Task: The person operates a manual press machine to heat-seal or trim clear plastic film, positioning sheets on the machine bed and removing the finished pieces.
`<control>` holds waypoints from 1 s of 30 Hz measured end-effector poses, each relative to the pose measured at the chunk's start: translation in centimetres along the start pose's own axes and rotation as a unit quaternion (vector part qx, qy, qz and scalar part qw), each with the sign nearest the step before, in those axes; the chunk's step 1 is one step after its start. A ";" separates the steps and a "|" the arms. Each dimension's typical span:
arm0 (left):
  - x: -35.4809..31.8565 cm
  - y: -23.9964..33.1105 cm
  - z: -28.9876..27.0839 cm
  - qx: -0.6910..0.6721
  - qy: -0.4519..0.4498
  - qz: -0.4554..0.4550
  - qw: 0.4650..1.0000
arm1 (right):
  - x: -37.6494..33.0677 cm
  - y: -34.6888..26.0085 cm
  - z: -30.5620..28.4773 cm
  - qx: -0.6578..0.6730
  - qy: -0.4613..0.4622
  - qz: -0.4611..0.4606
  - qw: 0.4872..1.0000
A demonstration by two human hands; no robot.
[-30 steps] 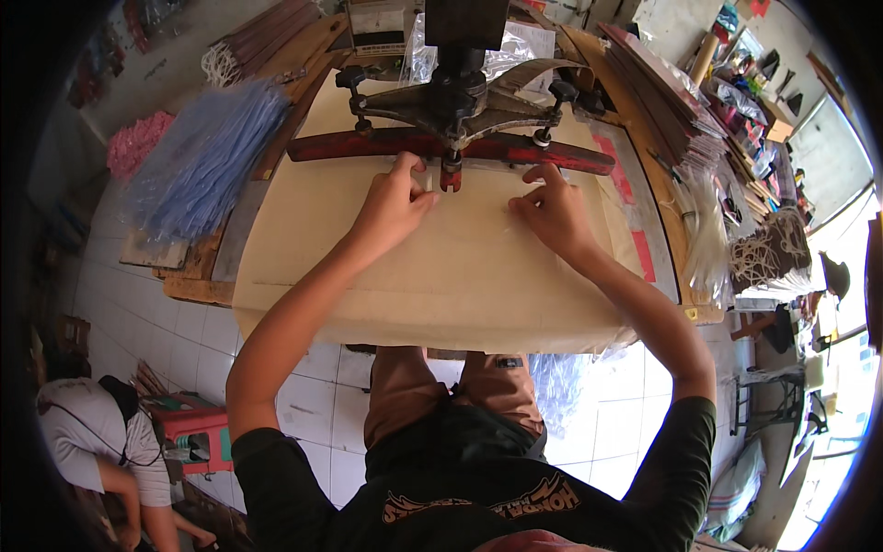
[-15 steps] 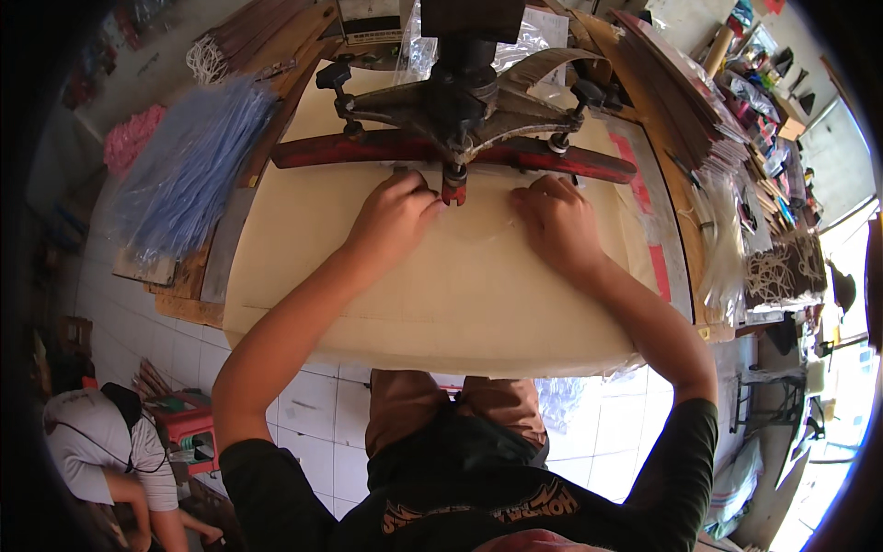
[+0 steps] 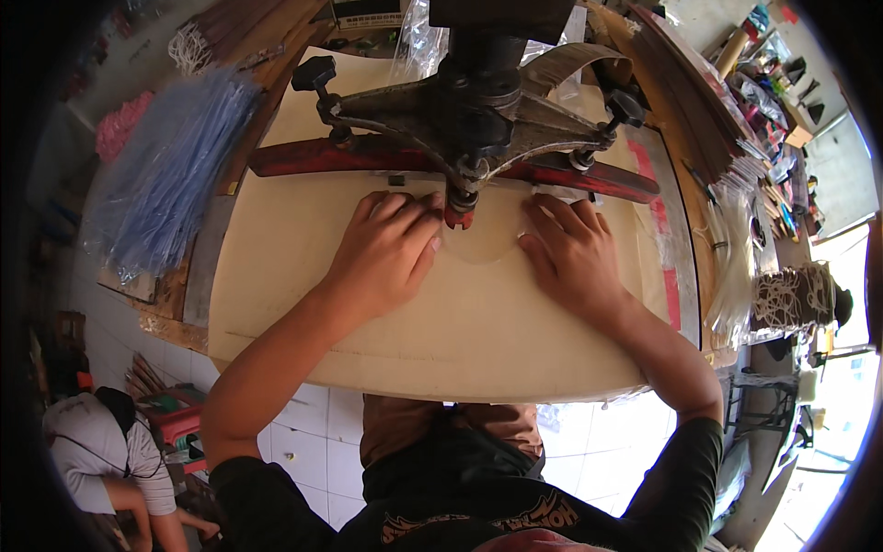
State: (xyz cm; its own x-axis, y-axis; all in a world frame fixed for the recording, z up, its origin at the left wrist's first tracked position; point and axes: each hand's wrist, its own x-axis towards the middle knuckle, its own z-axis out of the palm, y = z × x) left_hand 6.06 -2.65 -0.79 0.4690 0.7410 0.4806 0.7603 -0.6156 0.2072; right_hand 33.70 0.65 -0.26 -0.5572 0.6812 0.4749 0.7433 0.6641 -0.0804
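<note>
A clear plastic piece with a curved near edge (image 3: 492, 261) lies on the cream-coloured sheet (image 3: 441, 340) covering the work surface. My left hand (image 3: 386, 244) rests at its left side, the fingers bent forward, the thumb apart from them. On its right side, my right hand (image 3: 575, 253) lies with fingers spread and its thumb at the plastic's edge. Just beyond both hands runs the long red bar (image 3: 377, 155) of a press. The dark metal press head (image 3: 478, 129) stands over the bar, and a small red notched tip (image 3: 458, 219) points down between my hands.
Blue-tinted plastic sheets (image 3: 166, 175) are piled at the left. Clear strips (image 3: 731, 276) hang at the right, near a bundle of pale cords (image 3: 791, 294). Dark brown sheets (image 3: 681, 83) are stacked at the far right. Another person (image 3: 110, 451) bends down at lower left.
Both hands have come slightly nearer to me and flattened, their fingers less tightly closed. The clear plastic's curved edge shows more plainly. The whole view has shifted a little.
</note>
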 end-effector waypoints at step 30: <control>-0.6 0.1 0.2 0.055 0.003 -0.001 0.998 | 0.8 -0.2 -0.6 -0.003 -0.046 -0.010 0.999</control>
State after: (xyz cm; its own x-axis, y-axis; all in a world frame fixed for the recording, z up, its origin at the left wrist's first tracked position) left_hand 5.96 -3.09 -1.20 0.4657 0.7403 0.4848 0.8062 -0.5809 0.1126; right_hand 33.34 0.85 0.66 -0.6037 0.6935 0.3932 0.7339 0.6760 -0.0657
